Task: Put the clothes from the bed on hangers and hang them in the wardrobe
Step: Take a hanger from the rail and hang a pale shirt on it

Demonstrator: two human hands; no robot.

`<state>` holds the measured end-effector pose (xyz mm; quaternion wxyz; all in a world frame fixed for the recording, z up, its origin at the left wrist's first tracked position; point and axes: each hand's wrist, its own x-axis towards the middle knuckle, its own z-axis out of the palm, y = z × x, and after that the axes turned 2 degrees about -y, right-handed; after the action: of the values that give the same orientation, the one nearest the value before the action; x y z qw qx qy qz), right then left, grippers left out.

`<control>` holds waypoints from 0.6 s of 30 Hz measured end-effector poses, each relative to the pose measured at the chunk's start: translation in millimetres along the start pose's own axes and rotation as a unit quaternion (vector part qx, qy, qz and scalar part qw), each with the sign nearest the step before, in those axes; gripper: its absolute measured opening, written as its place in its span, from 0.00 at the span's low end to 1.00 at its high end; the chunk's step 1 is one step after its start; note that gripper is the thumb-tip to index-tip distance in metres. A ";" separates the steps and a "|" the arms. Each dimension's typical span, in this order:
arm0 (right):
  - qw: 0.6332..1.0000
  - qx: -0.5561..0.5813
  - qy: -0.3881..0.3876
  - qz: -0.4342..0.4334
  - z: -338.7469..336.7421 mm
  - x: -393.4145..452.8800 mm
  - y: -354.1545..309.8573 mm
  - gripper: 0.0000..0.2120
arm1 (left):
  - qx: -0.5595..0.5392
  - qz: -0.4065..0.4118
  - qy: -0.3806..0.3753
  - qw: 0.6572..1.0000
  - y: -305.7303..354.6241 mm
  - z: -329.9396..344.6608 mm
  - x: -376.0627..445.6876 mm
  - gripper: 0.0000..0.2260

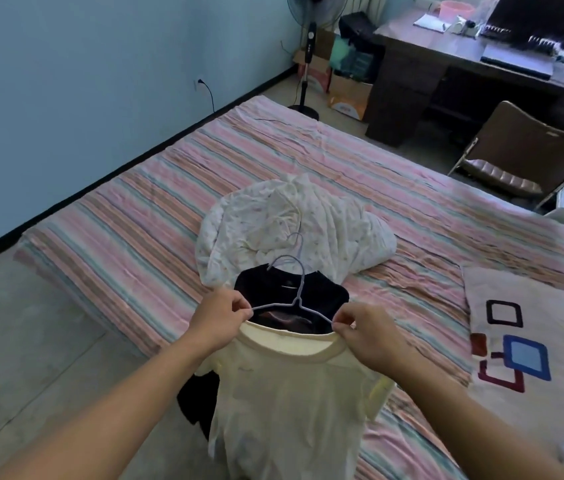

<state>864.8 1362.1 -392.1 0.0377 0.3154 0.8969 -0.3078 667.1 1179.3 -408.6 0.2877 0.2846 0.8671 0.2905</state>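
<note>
Two hands, left hand [218,315] and right hand [360,329], pinch one hanger [294,303] inside one cream shirt [287,403] (two garments on bed [135,216]).

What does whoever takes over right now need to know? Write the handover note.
Left hand pinches the left end of the wire hanger; right hand pinches its right end.
The cream shirt hangs from the hanger, held over the bed edge; its collar looks nearly seated.
Left: the black garment and white floral garment on the bed, with a second hanger on top.
Nothing is hung; no wardrobe in view.
</note>
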 end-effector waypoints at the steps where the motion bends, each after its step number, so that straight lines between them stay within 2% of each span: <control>1: 1.000 -0.002 -0.005 0.005 4.7 13.9 6.8 0.04 | 0.005 -0.006 -0.001 1.000 -2.4 6.1 13.7 0.06; 4: 1.000 -0.004 -0.009 0.021 17.1 54.3 30.4 0.04 | 0.023 -0.018 -0.003 1.000 -5.9 23.5 55.2 0.08; 8: 0.998 0.012 0.005 0.063 29.5 110.3 67.1 0.05 | 0.097 -0.017 -0.004 0.995 -3.9 47.9 114.7 0.06; 13: 0.994 0.028 0.050 0.093 46.1 181.9 104.5 0.05 | 0.098 -0.017 -0.010 0.995 -2.9 76.5 192.6 0.06; 18: 0.991 0.014 0.050 0.125 73.0 248.3 132.3 0.05 | 0.126 -0.043 0.002 0.991 -12.2 104.9 258.7 0.07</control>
<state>735.3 1535.6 -585.9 0.0265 0.4403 0.8470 -0.2969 558.9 1377.7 -572.9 0.2603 0.2808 0.9086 0.1666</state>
